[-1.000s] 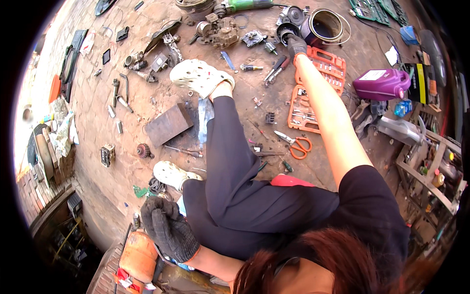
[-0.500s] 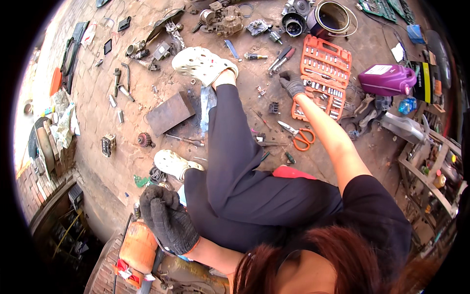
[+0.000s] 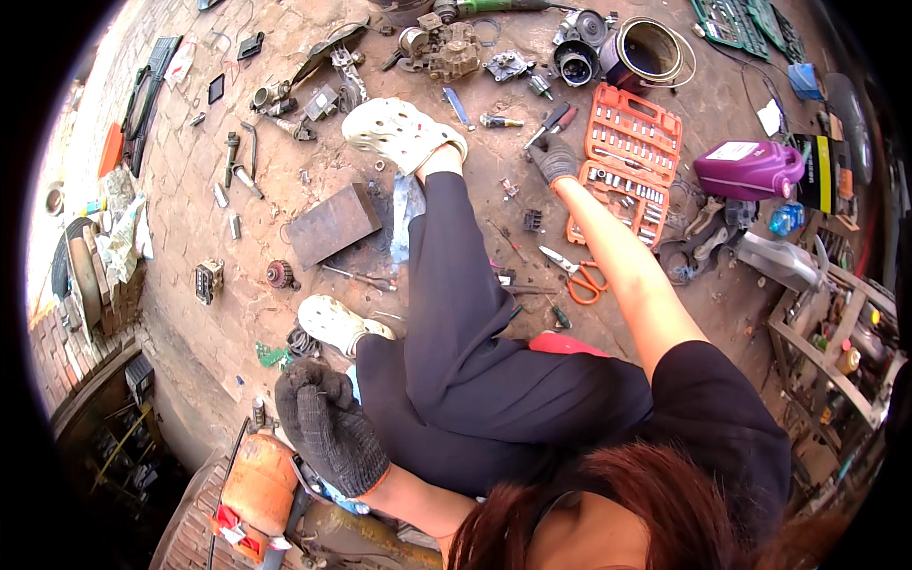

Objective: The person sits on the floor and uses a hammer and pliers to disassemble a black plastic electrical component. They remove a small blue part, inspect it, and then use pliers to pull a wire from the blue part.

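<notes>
The right hand (image 3: 554, 158), gloved and stretched far forward on a straight arm, seems to be reaching for a tool at the near-left corner of the open orange socket set (image 3: 622, 161) on the brick floor (image 3: 190, 190) — fingers curled, though whether they hold anything I cannot tell. Picking a piece would call for a small precise pinch. The left hand (image 3: 328, 437) — gloved, loosely curled, empty as far as shows — rests low beside an orange cylinder (image 3: 258, 486).
</notes>
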A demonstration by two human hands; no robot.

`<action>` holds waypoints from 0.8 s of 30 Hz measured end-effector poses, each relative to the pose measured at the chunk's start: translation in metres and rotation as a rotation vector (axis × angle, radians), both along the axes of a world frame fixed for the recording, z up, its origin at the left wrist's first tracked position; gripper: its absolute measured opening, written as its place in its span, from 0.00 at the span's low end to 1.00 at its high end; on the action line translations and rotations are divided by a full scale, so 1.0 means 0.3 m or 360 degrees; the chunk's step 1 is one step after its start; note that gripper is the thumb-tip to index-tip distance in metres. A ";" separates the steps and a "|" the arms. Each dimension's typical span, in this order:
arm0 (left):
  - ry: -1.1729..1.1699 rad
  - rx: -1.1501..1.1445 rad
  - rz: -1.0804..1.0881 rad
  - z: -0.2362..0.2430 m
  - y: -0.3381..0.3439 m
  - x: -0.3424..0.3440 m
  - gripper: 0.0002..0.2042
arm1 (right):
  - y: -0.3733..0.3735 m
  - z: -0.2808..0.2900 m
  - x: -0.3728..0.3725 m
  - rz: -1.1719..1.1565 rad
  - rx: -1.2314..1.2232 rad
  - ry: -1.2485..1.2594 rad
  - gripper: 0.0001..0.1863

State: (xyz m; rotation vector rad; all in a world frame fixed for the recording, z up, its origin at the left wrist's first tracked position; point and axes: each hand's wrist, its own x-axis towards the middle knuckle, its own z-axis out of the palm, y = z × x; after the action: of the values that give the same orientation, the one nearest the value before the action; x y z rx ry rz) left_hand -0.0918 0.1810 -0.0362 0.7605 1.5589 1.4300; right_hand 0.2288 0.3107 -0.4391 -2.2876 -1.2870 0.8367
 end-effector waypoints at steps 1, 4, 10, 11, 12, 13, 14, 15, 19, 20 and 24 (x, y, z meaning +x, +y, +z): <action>-0.0036 -0.0003 -0.0038 0.005 -0.004 -0.010 0.14 | 0.046 -0.007 0.047 -0.0138 0.0198 0.0088 0.15; -0.0042 -0.0006 -0.0015 0.012 -0.017 -0.003 0.15 | 0.196 0.084 0.129 -0.0521 0.0336 0.0128 0.14; -0.0128 -0.0012 -0.0044 0.011 0.010 0.008 0.14 | 0.348 -0.073 0.404 -0.0679 0.0417 0.0236 0.14; -0.0123 -0.0007 -0.0025 0.015 0.009 0.013 0.14 | 0.339 -0.073 0.374 -0.0772 0.0476 0.0521 0.14; -0.0112 -0.0007 -0.0006 0.022 0.006 0.016 0.14 | 0.317 -0.055 0.329 -0.0866 0.0522 0.0813 0.14; -0.0124 0.0017 0.0007 0.020 0.001 0.015 0.14 | 0.280 -0.038 0.281 -0.0803 0.0541 0.0691 0.14; -0.0131 0.0037 0.0032 0.013 -0.012 0.007 0.14 | 0.223 0.005 0.197 -0.0728 0.0554 0.0575 0.13; -0.0150 0.0063 0.0053 0.008 -0.024 -0.001 0.14 | 0.167 0.056 0.139 -0.0654 0.0577 0.0449 0.13; -0.0292 0.0067 0.0234 -0.012 0.009 0.023 0.14 | -0.164 -0.032 0.129 -0.0426 0.0423 0.0534 0.12; -0.0340 0.0073 0.0145 0.009 0.014 0.019 0.13 | -0.260 0.022 0.076 -0.0352 0.0278 0.0643 0.12; -0.0397 0.0192 0.0196 -0.066 0.053 -0.036 0.12 | -0.591 0.089 0.042 -0.0246 0.0186 0.0859 0.11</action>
State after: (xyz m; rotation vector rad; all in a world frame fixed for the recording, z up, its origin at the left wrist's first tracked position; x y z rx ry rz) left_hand -0.1027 0.1969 -0.0558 0.5390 1.3560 1.6535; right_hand 0.2415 0.1332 -0.4123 -1.8577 -0.8792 1.1815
